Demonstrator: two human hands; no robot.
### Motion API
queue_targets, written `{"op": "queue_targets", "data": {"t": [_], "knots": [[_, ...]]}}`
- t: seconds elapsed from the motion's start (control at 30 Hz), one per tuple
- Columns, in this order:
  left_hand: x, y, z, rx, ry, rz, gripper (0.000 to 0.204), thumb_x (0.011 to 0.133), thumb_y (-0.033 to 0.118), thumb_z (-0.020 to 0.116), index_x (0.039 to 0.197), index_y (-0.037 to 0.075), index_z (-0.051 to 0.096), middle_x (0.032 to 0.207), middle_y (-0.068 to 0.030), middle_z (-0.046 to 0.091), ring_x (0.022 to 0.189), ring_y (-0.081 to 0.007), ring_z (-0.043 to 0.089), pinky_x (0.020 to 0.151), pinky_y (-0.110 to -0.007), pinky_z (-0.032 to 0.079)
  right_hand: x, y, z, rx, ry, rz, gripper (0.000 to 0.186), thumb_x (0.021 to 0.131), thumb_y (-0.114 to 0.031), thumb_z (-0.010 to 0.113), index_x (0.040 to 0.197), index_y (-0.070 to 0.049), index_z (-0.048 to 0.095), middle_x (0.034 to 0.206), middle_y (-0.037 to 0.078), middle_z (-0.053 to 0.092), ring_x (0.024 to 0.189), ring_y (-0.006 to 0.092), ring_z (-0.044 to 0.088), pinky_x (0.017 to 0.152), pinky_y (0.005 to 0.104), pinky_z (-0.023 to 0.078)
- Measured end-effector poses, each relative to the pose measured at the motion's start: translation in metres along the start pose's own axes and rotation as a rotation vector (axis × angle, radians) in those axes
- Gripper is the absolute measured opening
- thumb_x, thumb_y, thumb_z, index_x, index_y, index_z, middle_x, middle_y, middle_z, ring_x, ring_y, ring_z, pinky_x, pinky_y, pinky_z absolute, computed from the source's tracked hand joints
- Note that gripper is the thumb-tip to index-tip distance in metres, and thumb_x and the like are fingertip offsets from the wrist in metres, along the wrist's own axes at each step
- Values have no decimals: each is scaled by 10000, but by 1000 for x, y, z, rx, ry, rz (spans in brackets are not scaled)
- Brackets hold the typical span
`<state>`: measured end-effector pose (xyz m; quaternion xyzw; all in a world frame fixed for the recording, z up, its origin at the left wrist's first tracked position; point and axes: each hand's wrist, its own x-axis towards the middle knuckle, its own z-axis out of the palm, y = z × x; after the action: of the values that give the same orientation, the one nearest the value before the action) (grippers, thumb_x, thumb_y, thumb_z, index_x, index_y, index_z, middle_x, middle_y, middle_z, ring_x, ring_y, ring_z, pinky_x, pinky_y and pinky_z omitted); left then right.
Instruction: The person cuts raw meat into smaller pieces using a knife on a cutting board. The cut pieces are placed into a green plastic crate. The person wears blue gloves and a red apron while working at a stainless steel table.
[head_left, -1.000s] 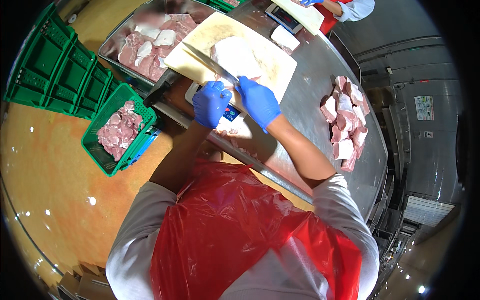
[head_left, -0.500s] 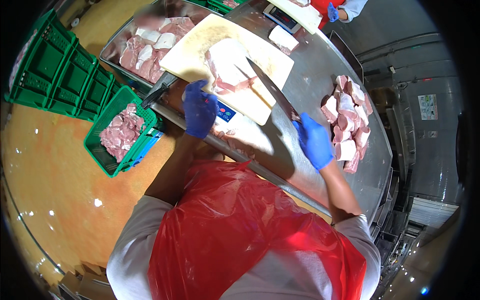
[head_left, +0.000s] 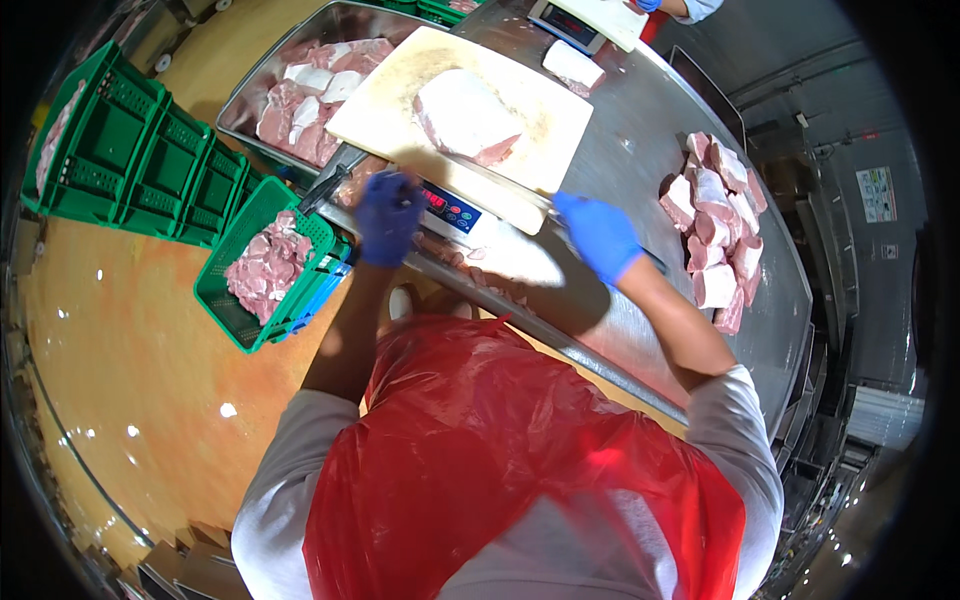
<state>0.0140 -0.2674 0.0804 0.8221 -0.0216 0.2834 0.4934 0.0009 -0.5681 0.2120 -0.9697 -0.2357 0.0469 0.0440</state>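
Head view: my right hand [head_left: 602,240], two o'clock, grips knife [head_left: 522,190]; left hand [head_left: 389,218], blurred, closure I cannot tell; meat slab [head_left: 463,112], twelve o'clock.

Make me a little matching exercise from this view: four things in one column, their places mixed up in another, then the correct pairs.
Things
1. Knife
2. Large meat slab
3. Heap of meat chunks
4. Small meat trimmings

Places
A. Inside a green basket
B. On the steel table, toward the picture's right
C. In the person's gloved right hand
D. On the pale cutting board

Pairs
1-C, 2-D, 3-B, 4-A
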Motion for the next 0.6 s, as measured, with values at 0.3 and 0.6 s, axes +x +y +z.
{"op": "queue_targets", "data": {"t": [0.3, 0.6], "knots": [[42, -124, -202, 1115, -723, -463, 426, 889, 239, 645, 1278, 67, 622, 1194, -269, 656, 1111, -411, 637, 926, -507, 525, -66, 50, 22, 636, 268, 393, 274, 1028, -270, 579, 1018, 4, 571, 734, 157, 645, 620, 247, 648, 583, 366, 499], [160, 40, 73, 549, -485, -178, 1111, 760, 766, 647, 1470, -49, 390, 1392, -328, 511, 1297, -449, 516, 1069, -483, 445, -3, -21, 15, 1009, 516, 338, 232, 1036, -236, 584, 1127, -24, 609, 764, 29, 638, 574, 77, 560, 491, 256, 459]]}}
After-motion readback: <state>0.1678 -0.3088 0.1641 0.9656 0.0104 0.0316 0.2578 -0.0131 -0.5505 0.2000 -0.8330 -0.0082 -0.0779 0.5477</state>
